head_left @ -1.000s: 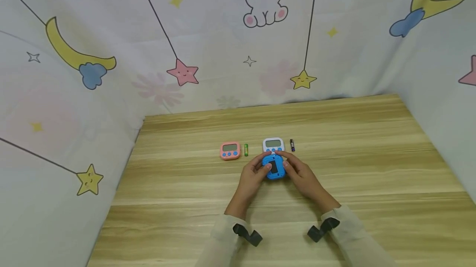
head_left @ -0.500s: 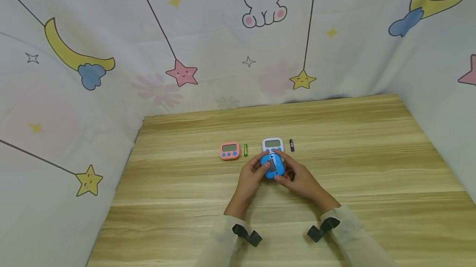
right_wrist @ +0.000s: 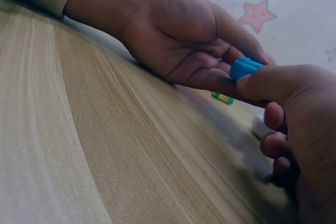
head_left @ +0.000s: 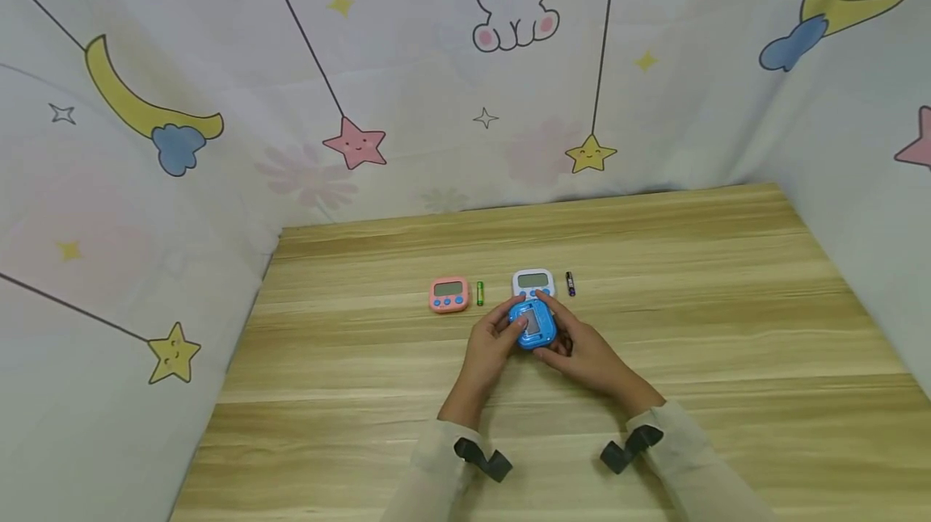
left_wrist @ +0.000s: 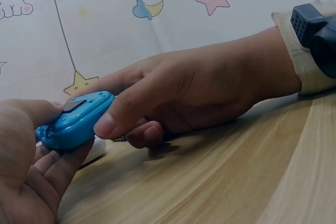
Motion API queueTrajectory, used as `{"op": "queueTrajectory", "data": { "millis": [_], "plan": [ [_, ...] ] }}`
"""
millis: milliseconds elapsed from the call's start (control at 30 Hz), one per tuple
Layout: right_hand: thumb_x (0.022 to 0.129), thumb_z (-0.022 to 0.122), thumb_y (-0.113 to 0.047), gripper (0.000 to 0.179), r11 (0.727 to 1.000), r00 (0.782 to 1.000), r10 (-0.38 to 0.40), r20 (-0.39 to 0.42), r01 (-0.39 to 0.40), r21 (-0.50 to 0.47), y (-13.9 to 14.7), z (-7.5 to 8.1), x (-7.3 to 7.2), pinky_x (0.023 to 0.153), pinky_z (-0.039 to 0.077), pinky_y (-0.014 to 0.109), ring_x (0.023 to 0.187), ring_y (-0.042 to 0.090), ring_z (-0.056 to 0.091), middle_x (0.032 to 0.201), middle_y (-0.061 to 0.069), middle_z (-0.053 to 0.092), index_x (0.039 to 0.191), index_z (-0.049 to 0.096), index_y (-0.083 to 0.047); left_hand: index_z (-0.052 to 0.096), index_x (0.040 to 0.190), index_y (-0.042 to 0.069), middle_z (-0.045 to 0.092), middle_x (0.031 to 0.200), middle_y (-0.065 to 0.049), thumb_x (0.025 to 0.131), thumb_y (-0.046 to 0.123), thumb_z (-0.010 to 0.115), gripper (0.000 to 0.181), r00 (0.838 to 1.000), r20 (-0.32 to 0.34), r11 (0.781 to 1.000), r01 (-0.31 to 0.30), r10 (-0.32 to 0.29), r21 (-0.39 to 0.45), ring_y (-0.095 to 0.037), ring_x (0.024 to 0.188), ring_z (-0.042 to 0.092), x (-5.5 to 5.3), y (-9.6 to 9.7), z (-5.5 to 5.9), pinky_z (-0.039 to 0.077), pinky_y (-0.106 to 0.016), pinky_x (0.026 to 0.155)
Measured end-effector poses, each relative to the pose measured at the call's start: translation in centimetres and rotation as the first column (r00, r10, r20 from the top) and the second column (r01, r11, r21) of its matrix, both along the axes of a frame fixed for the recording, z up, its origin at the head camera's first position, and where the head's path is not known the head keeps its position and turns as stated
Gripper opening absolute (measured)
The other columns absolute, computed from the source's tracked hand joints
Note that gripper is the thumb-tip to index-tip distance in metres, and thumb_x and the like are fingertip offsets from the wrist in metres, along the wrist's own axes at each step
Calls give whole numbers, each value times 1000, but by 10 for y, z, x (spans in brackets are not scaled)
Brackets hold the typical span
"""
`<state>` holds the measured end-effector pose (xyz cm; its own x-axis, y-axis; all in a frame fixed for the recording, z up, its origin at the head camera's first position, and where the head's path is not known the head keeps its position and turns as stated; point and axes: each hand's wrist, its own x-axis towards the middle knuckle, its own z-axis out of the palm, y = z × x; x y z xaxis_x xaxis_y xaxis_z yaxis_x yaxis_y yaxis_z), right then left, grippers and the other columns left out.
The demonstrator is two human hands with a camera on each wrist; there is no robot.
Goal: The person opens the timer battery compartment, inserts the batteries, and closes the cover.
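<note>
A blue digital timer is raised a little above the table, its back turned up with a flat dark rectangular plate showing. My left hand holds its left side, thumb across the back and fingers underneath, as the left wrist view of the timer shows. Gripping the right side is my right hand, thumb at the near edge and index finger at the far edge. Just beyond lies a white timer, its lower part covered by the blue one and my fingers. The blue timer's front is hidden.
A pink timer lies screen up to the left, with a green battery beside it. Right of the white timer is a dark battery. Printed cloth hangs behind the wooden table and at its sides.
My right thumb has shifted from the blue timer's right side to its near edge. The timer has tilted slightly and its back plate looks lighter. My left hand keeps its hold.
</note>
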<state>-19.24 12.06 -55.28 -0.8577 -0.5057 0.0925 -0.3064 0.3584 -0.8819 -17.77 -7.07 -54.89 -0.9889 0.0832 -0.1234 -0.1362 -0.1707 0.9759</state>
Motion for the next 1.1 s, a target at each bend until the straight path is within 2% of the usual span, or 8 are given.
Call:
{"op": "queueTrajectory", "data": {
  "millis": [267,367,567,700,867,1100],
  "plan": [
    [90,69,-38,82,999,999,5,-47,-3,37,0,-5,0,54,44,26,63,11,50,75,-5,54,155,19,-36,56,137,8,60,130,-16,97,19,62,42,1000,-11,999,-7,7,36,-21,115,59,1,-2,-1,52,-30,87],
    [90,69,-39,81,999,999,-3,-52,4,33,0,-3,0,55,44,26,63,12,50,75,-5,55,155,21,-34,56,137,9,60,130,-14,99,22,59,41,1000,-16,1000,-9,9,25,-19,115,59,1,-2,0,52,-29,88],
    [91,67,-44,76,998,999,-42,-32,43,36,-1,-1,0,55,43,26,62,11,49,69,-6,54,154,26,-33,58,137,15,58,133,-8,106,35,40,41,1000,-2,1000,-6,6,13,-18,108,61,3,-3,3,53,-31,83],
    [94,64,-40,69,998,998,-48,-48,49,28,0,-1,0,54,42,26,59,10,49,65,-9,55,153,33,-25,55,140,16,56,137,-8,108,36,31,45,1000,-9,999,15,-15,51,-21,117,58,3,-3,4,49,-35,94],
    [96,62,-33,57,999,995,-50,-82,51,6,1,0,-1,48,39,25,52,8,47,62,-9,56,148,44,-18,50,143,13,51,142,-8,108,33,33,45,998,-50,996,32,-28,81,-24,128,50,2,-2,3,41,-41,103],
    [94,65,-36,51,998,994,-64,-86,64,-5,0,4,-1,45,37,24,50,8,47,64,-10,56,140,55,-17,47,145,9,47,145,-12,107,20,39,41,995,-88,994,50,-41,98,-27,130,47,1,-2,1,38,-46,105]
  ]
}}
